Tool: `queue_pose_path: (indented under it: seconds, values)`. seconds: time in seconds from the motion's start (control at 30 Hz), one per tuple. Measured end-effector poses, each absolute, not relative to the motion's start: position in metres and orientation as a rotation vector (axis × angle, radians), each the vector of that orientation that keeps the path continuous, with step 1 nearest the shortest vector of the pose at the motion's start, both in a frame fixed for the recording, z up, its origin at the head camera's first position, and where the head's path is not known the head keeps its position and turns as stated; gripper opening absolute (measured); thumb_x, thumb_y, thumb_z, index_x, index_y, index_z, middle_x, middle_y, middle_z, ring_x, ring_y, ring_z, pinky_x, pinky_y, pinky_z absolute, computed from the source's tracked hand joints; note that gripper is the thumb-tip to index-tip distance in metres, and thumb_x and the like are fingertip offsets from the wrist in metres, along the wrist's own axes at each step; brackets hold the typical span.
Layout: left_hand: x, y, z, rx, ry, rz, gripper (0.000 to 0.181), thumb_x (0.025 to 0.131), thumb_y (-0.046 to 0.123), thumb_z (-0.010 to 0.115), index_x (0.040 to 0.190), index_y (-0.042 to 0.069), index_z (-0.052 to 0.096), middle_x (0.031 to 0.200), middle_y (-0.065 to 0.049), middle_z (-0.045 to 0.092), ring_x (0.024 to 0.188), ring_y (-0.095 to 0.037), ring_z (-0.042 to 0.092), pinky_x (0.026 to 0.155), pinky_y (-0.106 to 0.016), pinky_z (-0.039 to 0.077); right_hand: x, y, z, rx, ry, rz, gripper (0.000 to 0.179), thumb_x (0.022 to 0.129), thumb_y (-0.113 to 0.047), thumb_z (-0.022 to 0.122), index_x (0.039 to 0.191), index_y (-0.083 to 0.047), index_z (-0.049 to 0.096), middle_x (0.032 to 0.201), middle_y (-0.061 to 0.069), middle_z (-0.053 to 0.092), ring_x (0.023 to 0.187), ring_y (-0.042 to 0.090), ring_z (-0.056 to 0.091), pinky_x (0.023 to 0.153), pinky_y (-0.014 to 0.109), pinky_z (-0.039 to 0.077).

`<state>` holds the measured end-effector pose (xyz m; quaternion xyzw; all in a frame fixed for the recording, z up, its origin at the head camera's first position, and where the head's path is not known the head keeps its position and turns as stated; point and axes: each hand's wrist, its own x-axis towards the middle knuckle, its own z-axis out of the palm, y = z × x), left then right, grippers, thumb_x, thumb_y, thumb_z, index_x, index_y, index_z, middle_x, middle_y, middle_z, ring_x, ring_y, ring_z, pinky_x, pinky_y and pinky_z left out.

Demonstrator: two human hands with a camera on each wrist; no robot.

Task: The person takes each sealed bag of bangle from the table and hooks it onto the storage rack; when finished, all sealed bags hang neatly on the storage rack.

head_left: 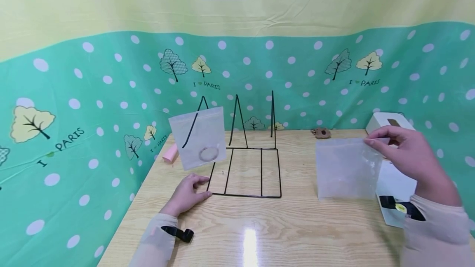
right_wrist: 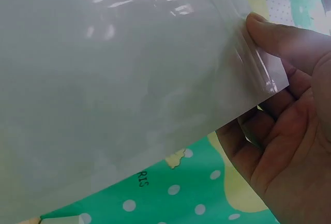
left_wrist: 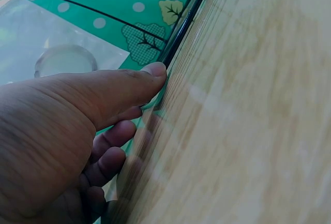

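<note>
A black wire rack (head_left: 261, 172) with upright prongs lies on the table. My left hand (head_left: 187, 195) pinches its front left corner; in the left wrist view the thumb tip lies at the black wire (left_wrist: 189, 17). From the left prong hangs a frosted plastic bag (head_left: 189, 129) with a clear, bracelet-like ring (head_left: 208, 154) inside, which the left wrist view also shows partly. On the right, above the table, my right hand (head_left: 406, 151) pinches the upper corner of a second frosted plastic bag (head_left: 343, 172). In the right wrist view that bag (right_wrist: 129, 79) fills much of the picture, and its contents cannot be made out.
A pink cylinder (head_left: 170, 154) lies behind the hanging bag at the left. Near the curtain sits a small brown item (head_left: 321, 133). A white box (head_left: 386, 120) and a pale flat sheet or flap (head_left: 395, 180) are partly behind my right hand. Patterned curtain (head_left: 252, 69) borders the table.
</note>
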<state>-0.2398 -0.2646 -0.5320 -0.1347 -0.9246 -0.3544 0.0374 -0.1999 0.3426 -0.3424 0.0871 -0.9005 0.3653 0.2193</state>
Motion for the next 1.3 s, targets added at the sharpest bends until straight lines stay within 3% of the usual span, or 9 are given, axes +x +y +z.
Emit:
queue_pose_path:
  seconds: [0.2,0.63,1.3]
  values:
    - [-0.240,-0.264,-0.530,-0.406,-2.833,-1.096,0.049,0.082,0.026,0.093,0.126,0.013,0.075,0.112,0.002,0.066,0.101,-0.018,0.059,0.092,-0.042,0.049,-0.193,0.335,-0.336,0.266,-2.424,0.994,0.007,0.094,-0.013,0.080,0.100,-0.010,0.077,0.085,-0.009,0.068,0.072,0.005,0.053,0.055,0.021,0.041]
    - [-0.240,-0.265,-0.534,-0.430,-2.802,-1.077,0.048,0.082,0.028,0.093,0.124,0.013,0.076,0.109,0.003,0.066,0.098,-0.017,0.059,0.089,-0.039,0.049,-0.189,0.319,-0.332,0.296,-2.247,1.070,0.006,0.093,-0.002,0.079,0.097,-0.004,0.076,0.081,-0.010,0.066,0.072,0.006,0.051,0.052,0.023,0.038]
    - [-0.240,-0.265,-0.534,-0.428,-2.821,-1.078,0.049,0.081,0.029,0.093,0.125,0.014,0.075,0.110,0.004,0.066,0.099,-0.015,0.059,0.091,-0.039,0.049,-0.185,0.290,-0.332,0.433,-2.135,1.121,0.020,0.084,0.017,0.078,0.094,0.000,0.076,0.081,-0.006,0.063,0.071,0.007,0.048,0.058,0.018,0.037]
